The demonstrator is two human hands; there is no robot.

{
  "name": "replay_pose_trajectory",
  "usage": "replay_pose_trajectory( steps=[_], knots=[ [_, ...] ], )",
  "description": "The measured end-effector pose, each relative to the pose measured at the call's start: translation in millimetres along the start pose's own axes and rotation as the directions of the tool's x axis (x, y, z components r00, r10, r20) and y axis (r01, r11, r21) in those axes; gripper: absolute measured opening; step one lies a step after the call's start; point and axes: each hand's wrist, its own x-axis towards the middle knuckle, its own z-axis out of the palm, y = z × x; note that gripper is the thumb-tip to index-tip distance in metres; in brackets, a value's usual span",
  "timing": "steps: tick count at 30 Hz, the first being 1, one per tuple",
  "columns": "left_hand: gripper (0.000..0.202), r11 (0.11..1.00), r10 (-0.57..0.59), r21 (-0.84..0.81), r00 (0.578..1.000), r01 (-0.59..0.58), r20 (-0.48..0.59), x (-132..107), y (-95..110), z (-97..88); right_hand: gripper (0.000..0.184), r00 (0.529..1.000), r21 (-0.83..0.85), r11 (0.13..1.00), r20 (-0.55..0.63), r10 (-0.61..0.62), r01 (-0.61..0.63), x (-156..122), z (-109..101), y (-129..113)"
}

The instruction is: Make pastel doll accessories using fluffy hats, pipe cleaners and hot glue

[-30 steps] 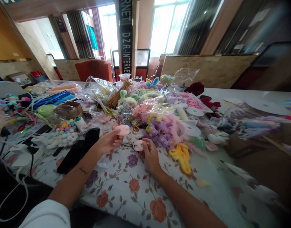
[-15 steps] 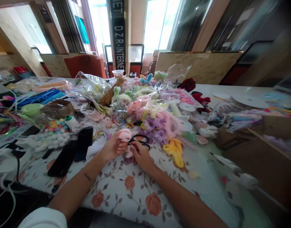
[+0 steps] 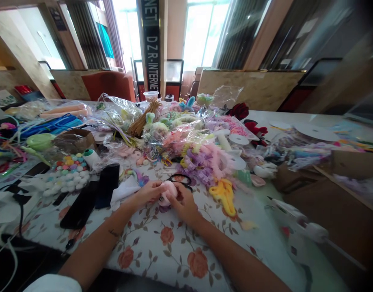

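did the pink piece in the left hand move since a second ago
Yes. The pink piece has come down from above the scissors to just in front of them, now held between the left hand and right hand.

Place: a craft workroom set up inside a public hall or shop.
Table: floral tablecloth (image 3: 162,247) heaped with bagged craft supplies (image 3: 186,138), pom-poms (image 3: 67,172), scissors (image 3: 180,179).
Beyond: a pillar sign (image 3: 152,44) lettered "INTERNET", tall windows (image 3: 201,32), an orange armchair (image 3: 108,84).
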Motion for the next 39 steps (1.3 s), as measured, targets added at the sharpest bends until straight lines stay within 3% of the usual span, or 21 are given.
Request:
replay_pose_trajectory(
  steps=[2,5,8,12,16,22,29,36,39],
  knots=[
    [0.045,0.998,0.061,-0.016,0.998,-0.06,0.005,1.1,0.0,-0.1,0.033,0.996,0.175,0.982,-0.035,0.085,-0.077,2.5,1.0,-0.6],
    [0.048,0.986,0.165,0.006,0.986,-0.165,-0.007,3.6,-1.6,-1.0,0.035,0.978,0.456,0.876,-0.052,0.201,-0.156,8.1,0.3,-0.4],
    [0.066,0.94,0.311,0.172,0.948,-0.295,-0.073,6.9,-6.8,-0.3,0.033,0.967,0.627,0.75,0.02,0.256,-0.211,11.6,-1.3,0.0],
    [0.079,0.791,0.479,0.496,0.867,-0.358,-0.138,10.1,-15.4,1.8,0.031,0.949,0.674,0.672,0.159,0.273,-0.306,11.1,-2.6,0.0],
    [0.073,0.664,0.589,0.651,0.794,-0.369,-0.151,9.1,-16.3,2.2,0.032,0.94,0.664,0.665,0.227,0.255,-0.341,11.2,-4.5,-0.3],
    [0.057,0.718,0.6,0.565,0.772,-0.406,-0.209,8.4,-14.8,-5.7,0.029,0.939,0.741,0.581,0.211,0.272,-0.335,15.8,-9.8,-0.4],
    [0.059,0.76,0.624,0.498,0.685,-0.417,-0.377,15.3,-22.8,-19.6,0.029,0.945,0.761,0.578,0.142,0.294,-0.294,17.1,-9.7,-2.3],
    [0.059,0.786,0.592,0.478,0.702,-0.393,-0.396,12.8,-20.0,-18.8,0.034,0.946,0.72,0.633,0.108,0.306,-0.286,15.9,-8.7,-6.2],
    [0.058,0.783,0.578,0.513,0.715,-0.351,-0.394,5.9,-17.4,-13.6,0.031,0.948,0.702,0.676,-0.004,0.318,-0.224,17.1,-7.1,-3.6]
  ],
)
